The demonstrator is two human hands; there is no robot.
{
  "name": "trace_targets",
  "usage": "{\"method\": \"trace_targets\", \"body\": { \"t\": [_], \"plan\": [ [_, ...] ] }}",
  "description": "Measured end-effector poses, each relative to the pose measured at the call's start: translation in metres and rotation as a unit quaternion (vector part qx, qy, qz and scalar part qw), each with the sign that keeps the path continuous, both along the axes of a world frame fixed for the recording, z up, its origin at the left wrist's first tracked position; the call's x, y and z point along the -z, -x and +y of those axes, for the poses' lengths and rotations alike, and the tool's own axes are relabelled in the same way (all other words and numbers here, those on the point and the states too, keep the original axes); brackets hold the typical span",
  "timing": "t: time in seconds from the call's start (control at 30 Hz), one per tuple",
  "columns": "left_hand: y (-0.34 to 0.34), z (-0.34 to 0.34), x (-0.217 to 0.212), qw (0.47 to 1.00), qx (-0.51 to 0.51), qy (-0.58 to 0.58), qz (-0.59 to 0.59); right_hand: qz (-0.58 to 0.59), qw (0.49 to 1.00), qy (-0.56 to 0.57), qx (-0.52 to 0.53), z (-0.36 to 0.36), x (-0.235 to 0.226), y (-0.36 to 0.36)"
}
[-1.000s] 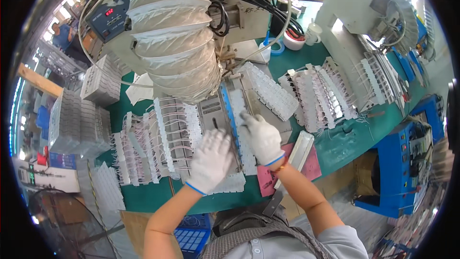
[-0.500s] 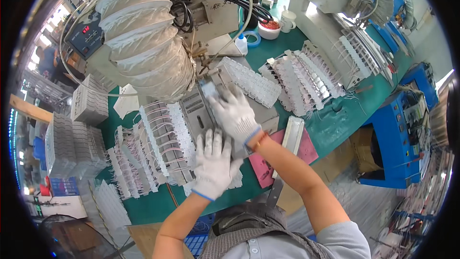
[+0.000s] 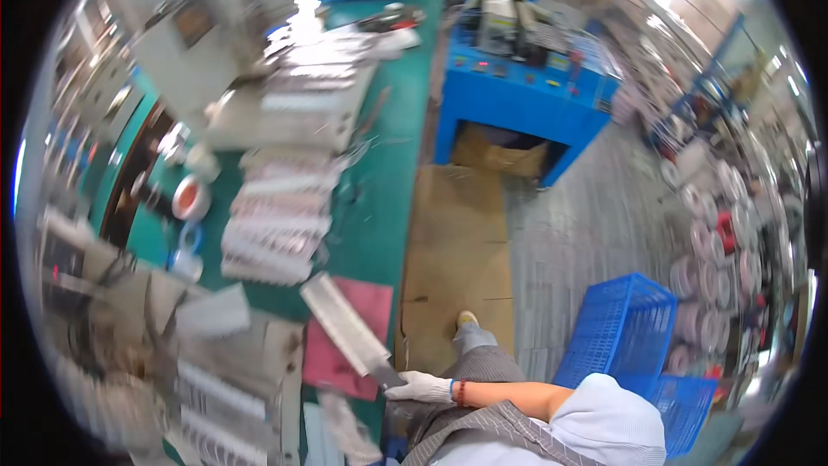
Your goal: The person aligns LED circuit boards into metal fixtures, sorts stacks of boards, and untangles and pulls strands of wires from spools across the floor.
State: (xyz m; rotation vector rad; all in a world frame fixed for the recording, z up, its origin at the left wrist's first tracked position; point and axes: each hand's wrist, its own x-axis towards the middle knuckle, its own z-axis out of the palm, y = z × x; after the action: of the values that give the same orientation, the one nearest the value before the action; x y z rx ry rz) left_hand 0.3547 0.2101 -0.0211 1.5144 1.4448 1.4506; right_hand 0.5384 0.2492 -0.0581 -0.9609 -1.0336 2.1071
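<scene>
- The view is blurred and swung to the person's right, so the green bench (image 3: 379, 198) runs up the left half and the grey floor (image 3: 595, 233) fills the right.
- One gloved hand (image 3: 420, 388) shows low in the middle, in a white glove with a blue cuff and a beaded band at the wrist; its bare forearm comes from the lower right, so it reads as the right hand.
- This hand grips the near end of a long, flat, pale tray (image 3: 347, 329), fingers closed on its lower corner at the bench edge.
- The tray slants up and to the left from the hand, lying over a pink sheet (image 3: 349, 345) at the bench's near edge; whether it rests on the sheet or is lifted clear cannot be told.
- The left hand is not to be seen.
- Further along the bench lie rows of pale trays of small parts (image 3: 276, 224), too blurred to tell apart.
- A red-and-white tape roll (image 3: 191, 198) and a blue-rimmed roll (image 3: 188, 240) sit to the left of those rows.
- A flattened cardboard sheet (image 3: 457, 259) lies on the floor beside the bench, with the person's shoe (image 3: 467, 319) on it.
- A blue plastic crate (image 3: 630, 328) stands on the floor to the right of the leg.
- A blue machine cabinet (image 3: 517, 112) stands beyond the cardboard.
</scene>
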Motion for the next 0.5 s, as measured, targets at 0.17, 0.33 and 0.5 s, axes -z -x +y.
{"method": "trace_targets", "body": {
  "t": [0.17, 0.33, 0.5],
  "plan": [
    [-0.188, 0.062, -0.070, 0.903, 0.264, 0.309, -0.141, -0.039, 0.964, -0.251, -0.082, 0.006, -0.096, -0.180],
    [-0.298, 0.142, -0.052, 0.835, 0.237, 0.421, -0.262, -0.542, 0.812, -0.172, -0.132, 0.060, -0.068, -0.341],
    [-0.378, 0.213, -0.050, 0.851, 0.284, 0.419, -0.140, -0.531, 0.807, -0.252, 0.056, 0.160, 0.037, -0.450]
  ]
}}
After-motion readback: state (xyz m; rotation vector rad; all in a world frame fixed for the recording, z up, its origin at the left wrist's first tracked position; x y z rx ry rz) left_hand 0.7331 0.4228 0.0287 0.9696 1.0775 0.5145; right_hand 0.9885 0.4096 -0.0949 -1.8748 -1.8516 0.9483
